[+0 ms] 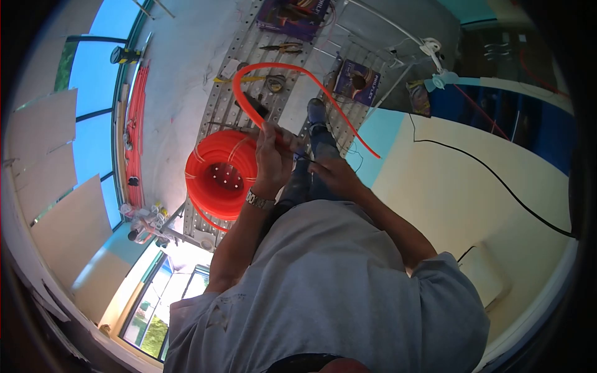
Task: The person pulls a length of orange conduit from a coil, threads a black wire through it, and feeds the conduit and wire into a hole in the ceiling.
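My left hand [272, 163], with a metal watch on its wrist, is wrapped round an orange flexible tube [247, 107]. From there the tube arches over the metal platform and runs down to a free end at the right. My right hand [337, 176] is closed on a thin dark object [305, 156] whose tip points toward my left hand; its exact kind is too small to tell. Beside my left forearm lies a large coil of orange tube [202, 196] on the perforated platform.
On the perforated metal platform [292, 61] lie pliers [282, 48], a tape measure [275, 83] and purple boxes [357, 81]. A black cable [491, 170] hangs at the right. Red tubes [134, 137] lie at the left. Another person [144, 227] is at the lower left.
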The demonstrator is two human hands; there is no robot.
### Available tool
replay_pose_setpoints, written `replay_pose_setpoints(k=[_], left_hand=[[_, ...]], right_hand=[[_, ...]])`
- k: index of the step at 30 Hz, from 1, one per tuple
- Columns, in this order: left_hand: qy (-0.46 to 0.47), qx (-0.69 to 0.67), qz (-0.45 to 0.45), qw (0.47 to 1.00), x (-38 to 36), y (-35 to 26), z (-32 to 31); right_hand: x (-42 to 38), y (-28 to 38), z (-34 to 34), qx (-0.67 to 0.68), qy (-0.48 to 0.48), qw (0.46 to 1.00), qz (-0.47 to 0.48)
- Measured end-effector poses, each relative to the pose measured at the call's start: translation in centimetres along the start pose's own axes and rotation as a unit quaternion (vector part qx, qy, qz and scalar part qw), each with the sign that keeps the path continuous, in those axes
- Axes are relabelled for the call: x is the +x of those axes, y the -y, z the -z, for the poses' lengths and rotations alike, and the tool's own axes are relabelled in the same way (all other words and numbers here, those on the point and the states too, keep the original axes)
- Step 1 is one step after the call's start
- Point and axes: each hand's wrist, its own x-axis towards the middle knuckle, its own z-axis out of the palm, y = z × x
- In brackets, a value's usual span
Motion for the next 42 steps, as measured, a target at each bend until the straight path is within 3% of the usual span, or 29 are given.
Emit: replay_pose_setpoints(k=[4, 7, 9, 13, 16, 19, 22, 25, 31, 32, 33, 35, 37, 40, 42], left_hand=[[-0.007, -0.029, 0.064, 0.998, -0.3, 1.0, 0.2], [-0.003, -0.063, 0.066, 0.996, 0.5, -0.3, 0.5], [0.003, -0.055, 0.043, 0.998, 1.2, -1.2, 0.3], [0.011, -0.006, 0.043, 0.999, 1.0, 0.2, -0.3], [0.024, 0.031, 0.058, 0.998, -0.2, 1.5, -2.0], [0.019, 0.011, 0.074, 0.997, -0.2, 1.1, -1.7], [0.027, 0.001, 0.066, 0.997, 0.7, -0.7, -1.1], [0.057, -0.006, 0.057, 0.997, 1.4, -0.3, -0.1], [-0.012, 0.093, 0.079, 0.993, -1.3, 0.7, -3.8], [0.008, 0.088, 0.096, 0.991, -1.4, 0.3, -3.3], [0.029, 0.083, 0.113, 0.990, -1.5, -0.2, -2.5], [0.069, 0.108, 0.139, 0.982, -2.1, -1.4, -1.9], [0.106, 0.166, 0.158, 0.968, -4.0, -2.5, -1.9], [0.121, 0.241, 0.151, 0.951, -7.2, -4.7, -0.6], [0.101, 0.288, 0.143, 0.941, -10.1, -6.8, 1.1]], right_hand=[[1.6, 3.3, 0.1, 0.054, 0.022, 0.998, -0.034], [-0.4, -1.6, 0.0, -0.029, -0.076, 0.984, 0.158], [-2.8, -5.4, 0.8, -0.047, -0.033, 0.994, 0.093], [-2.4, -2.5, 0.8, -0.080, 0.022, 0.997, 0.012], [0.2, 1.3, -0.9, 0.052, -0.071, 0.996, 0.006], [0.7, 2.9, 0.7, 0.061, 0.002, 0.998, 0.028], [-1.6, -2.2, 0.3, 0.008, -0.047, 0.996, 0.081], [-3.0, -4.9, 0.0, -0.025, -0.020, 0.996, 0.079], [0.6, 3.3, 0.2, 0.128, 0.027, 0.987, -0.091], [0.9, 1.4, 0.0, 0.178, 0.056, 0.982, -0.028], [1.2, -2.4, -0.2, 0.225, 0.086, 0.970, 0.035], [2.5, -6.4, 0.2, 0.399, 0.092, 0.912, -0.010], [3.9, -8.3, 0.9, 0.618, 0.036, 0.752, -0.227], [9.3, -10.1, 0.0, 0.740, -0.019, 0.630, -0.234], [14.0, -10.0, 0.1, 0.781, -0.049, 0.588, -0.203]])
